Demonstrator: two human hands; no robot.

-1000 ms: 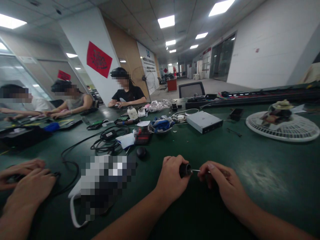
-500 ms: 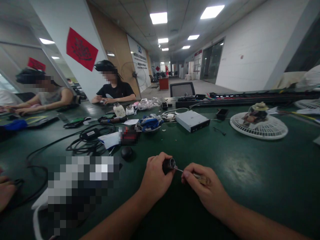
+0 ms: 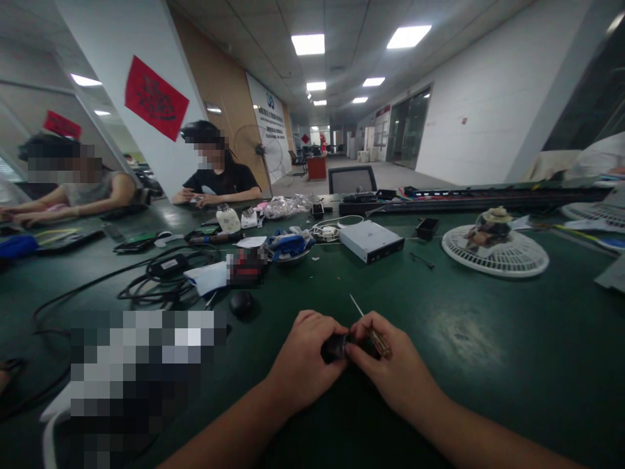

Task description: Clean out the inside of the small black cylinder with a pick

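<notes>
My left hand (image 3: 303, 357) is wrapped round a short dark cylindrical part (image 3: 335, 348), held low over the green table. Its right end faces my right hand (image 3: 399, 366), whose thumb and fingertip touch that end. A screwdriver (image 3: 379, 342) with an amber see-through handle is also held in my right hand. Its thin metal shaft sticks out up and to the left, past the cylinder and clear of it. My fingers hide much of the cylinder, and its inside cannot be seen.
A black mouse (image 3: 241, 303) lies left of my hands. Further off are a grey disc drive (image 3: 371, 241), a bowl with blue cloth (image 3: 291, 245), a white fan grille (image 3: 495, 251) and coiled black cables (image 3: 168, 266). Two people sit across the table at left.
The screwdriver tip has left the cylinder's open end, and the shaft has swung upward. My right hand has moved left to touch the cylinder, which has turned toward it. The view has shifted slightly.
</notes>
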